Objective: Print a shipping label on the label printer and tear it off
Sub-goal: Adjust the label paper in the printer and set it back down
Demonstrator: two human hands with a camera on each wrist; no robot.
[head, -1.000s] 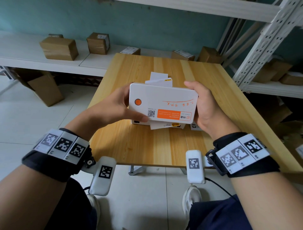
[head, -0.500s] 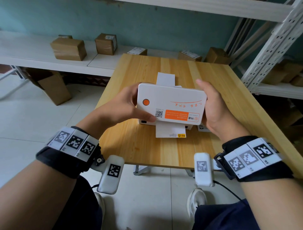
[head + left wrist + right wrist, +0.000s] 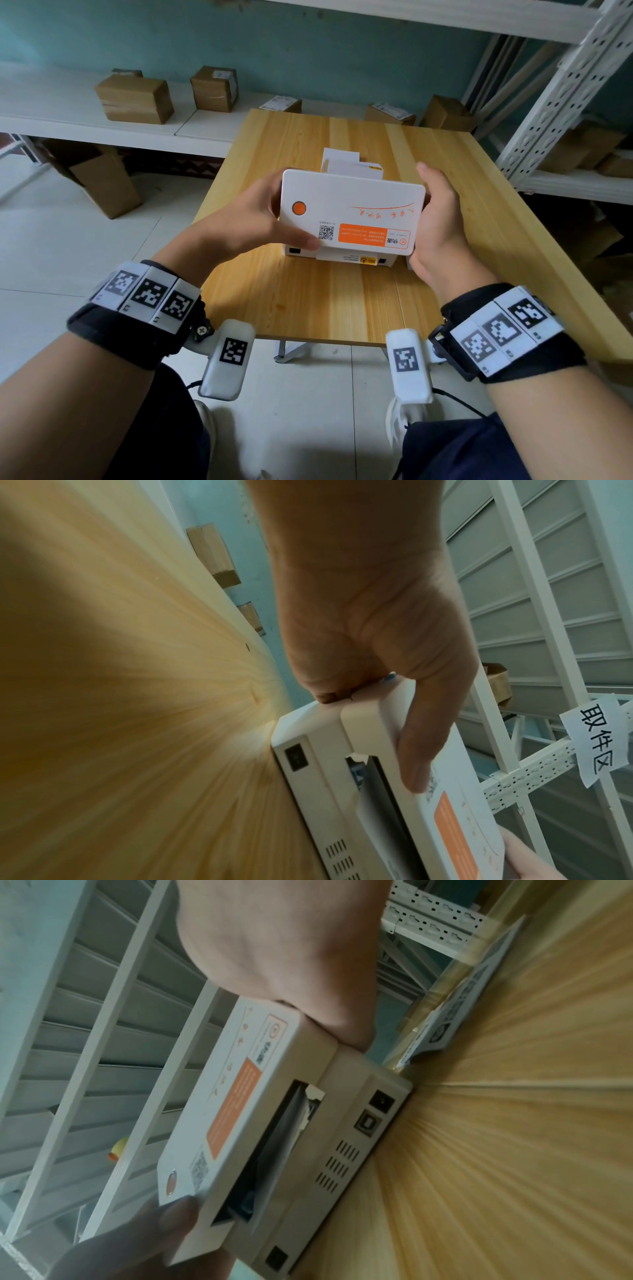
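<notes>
A white label printer stands on the wooden table. Its hinged lid, with an orange button and an orange sticker, sits slightly raised, leaving a dark gap above the base. My left hand grips the lid's left end, thumb on top. The lid's right end is held by my right hand. White label paper sticks up behind the printer. A narrow edge of paper shows under the lid's near side.
A printed sheet lies on the table just right of the printer. Cardboard boxes sit on the white shelf behind the table. A white metal rack stands at the right. Another box is on the floor at the left.
The lid has come down closer to the base. The paper that stuck out toward me half a second ago is now almost hidden under the lid. Both hands keep their hold.
</notes>
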